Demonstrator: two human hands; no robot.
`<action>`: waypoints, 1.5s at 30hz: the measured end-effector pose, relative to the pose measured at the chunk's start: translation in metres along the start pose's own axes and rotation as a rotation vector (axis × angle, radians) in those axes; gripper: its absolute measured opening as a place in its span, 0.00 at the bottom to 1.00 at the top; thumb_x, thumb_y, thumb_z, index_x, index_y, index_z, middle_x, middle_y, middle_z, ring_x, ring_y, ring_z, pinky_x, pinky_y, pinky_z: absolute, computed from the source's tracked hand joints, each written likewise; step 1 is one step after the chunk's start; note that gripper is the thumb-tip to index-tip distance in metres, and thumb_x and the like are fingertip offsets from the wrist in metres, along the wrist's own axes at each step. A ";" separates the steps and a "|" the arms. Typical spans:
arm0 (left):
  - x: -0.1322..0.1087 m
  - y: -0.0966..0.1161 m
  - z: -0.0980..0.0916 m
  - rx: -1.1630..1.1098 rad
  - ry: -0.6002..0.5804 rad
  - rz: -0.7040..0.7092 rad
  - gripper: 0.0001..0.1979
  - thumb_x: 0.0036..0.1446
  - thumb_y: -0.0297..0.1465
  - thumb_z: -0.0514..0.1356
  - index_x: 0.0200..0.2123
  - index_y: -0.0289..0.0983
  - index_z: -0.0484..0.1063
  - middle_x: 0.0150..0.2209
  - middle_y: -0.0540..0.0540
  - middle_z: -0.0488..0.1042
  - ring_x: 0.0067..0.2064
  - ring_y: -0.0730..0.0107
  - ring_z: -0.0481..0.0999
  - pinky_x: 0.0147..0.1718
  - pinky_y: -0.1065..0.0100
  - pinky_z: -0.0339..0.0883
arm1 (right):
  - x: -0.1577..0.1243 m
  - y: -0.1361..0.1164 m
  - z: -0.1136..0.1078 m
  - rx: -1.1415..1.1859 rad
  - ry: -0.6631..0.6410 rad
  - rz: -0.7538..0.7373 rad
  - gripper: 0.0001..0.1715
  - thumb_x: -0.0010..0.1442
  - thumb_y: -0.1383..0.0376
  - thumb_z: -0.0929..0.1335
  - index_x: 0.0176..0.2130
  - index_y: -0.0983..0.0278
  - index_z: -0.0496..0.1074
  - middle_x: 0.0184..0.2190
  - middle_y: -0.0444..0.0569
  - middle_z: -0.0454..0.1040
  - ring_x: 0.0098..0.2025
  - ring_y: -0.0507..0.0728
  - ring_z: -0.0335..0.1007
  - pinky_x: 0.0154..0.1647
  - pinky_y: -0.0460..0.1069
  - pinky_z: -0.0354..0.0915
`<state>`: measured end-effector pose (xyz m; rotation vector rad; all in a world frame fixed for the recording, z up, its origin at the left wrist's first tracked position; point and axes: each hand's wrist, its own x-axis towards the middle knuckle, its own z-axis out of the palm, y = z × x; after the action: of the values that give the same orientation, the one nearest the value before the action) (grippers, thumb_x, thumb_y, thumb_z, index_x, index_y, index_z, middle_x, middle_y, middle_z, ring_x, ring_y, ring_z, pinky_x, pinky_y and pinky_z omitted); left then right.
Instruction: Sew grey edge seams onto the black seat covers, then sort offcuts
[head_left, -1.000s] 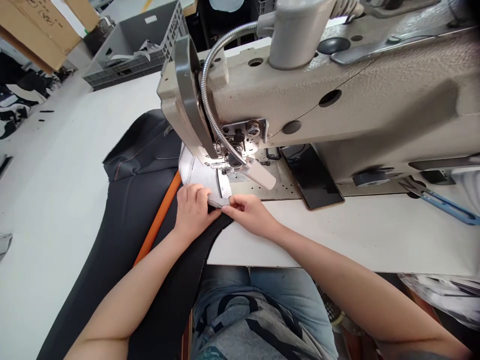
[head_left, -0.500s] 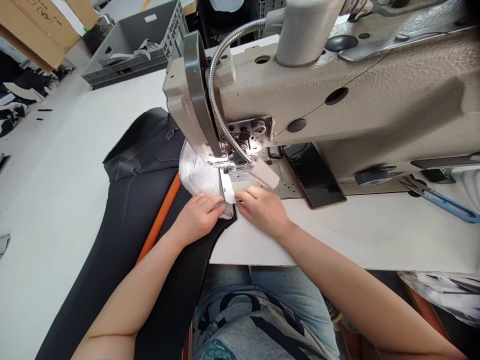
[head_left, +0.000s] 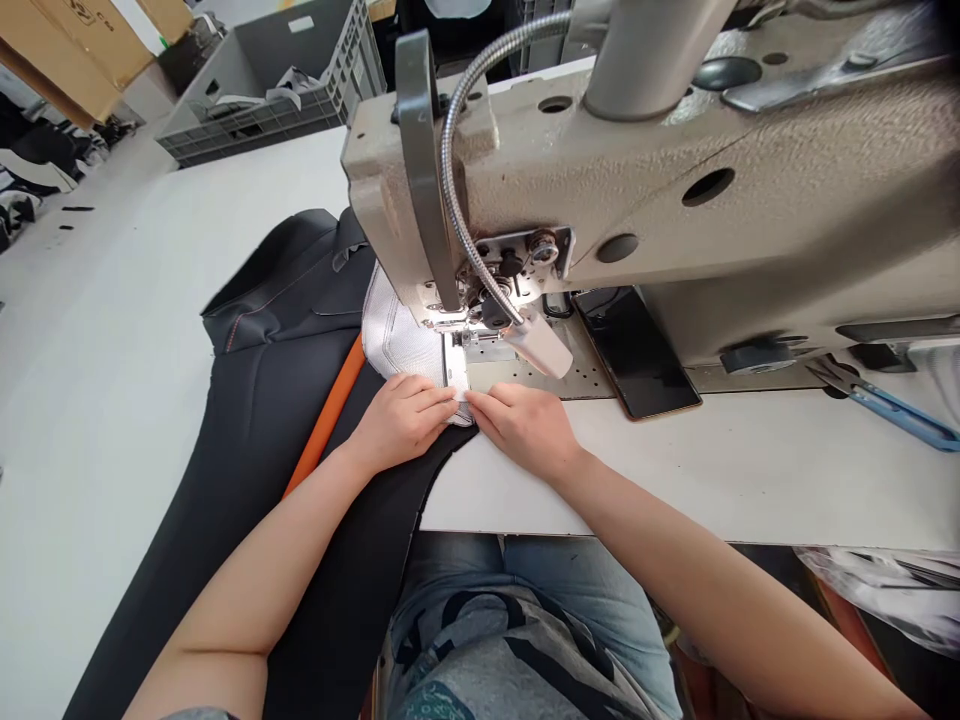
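A sewing machine (head_left: 450, 190) stands over the work, its lit needle area above a white strip (head_left: 456, 372). The strip lies along the edge of a light grey mesh fabric piece (head_left: 397, 335), part of a large black cover (head_left: 259, 410) with an orange band (head_left: 330, 415). My left hand (head_left: 409, 420) presses on the mesh, fingers closed at the strip's left side. My right hand (head_left: 521, 425) pinches the strip's near end from the right, thumb and forefinger together. The fingertips of both hands nearly meet. The needle tip is hard to make out.
A black phone (head_left: 637, 355) lies beside the machine bed. Blue-handled thread snips (head_left: 892, 400) rest at the right. A grey crate (head_left: 262, 130) with fabric scraps stands at the back left, near a cardboard box (head_left: 75, 55). The white table (head_left: 97, 330) has its front edge before my lap.
My head view has shifted slightly, so the machine appears a little further right. My hands have drawn closer together at the strip, and the left has come slightly towards the needle.
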<state>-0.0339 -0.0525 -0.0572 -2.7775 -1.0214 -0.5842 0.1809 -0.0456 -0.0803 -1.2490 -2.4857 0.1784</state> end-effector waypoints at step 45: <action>0.032 -0.060 0.021 0.190 0.091 0.163 0.13 0.63 0.24 0.53 0.27 0.36 0.72 0.27 0.48 0.70 0.32 0.65 0.68 0.33 0.64 0.58 | 0.034 0.017 0.013 0.024 0.028 0.090 0.21 0.64 0.64 0.62 0.54 0.56 0.74 0.29 0.46 0.74 0.30 0.52 0.67 0.31 0.47 0.58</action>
<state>-0.0437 0.0174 -0.0648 -2.6096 -0.7793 -0.5538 0.1706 -0.0080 -0.0880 -1.3449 -2.3988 0.2118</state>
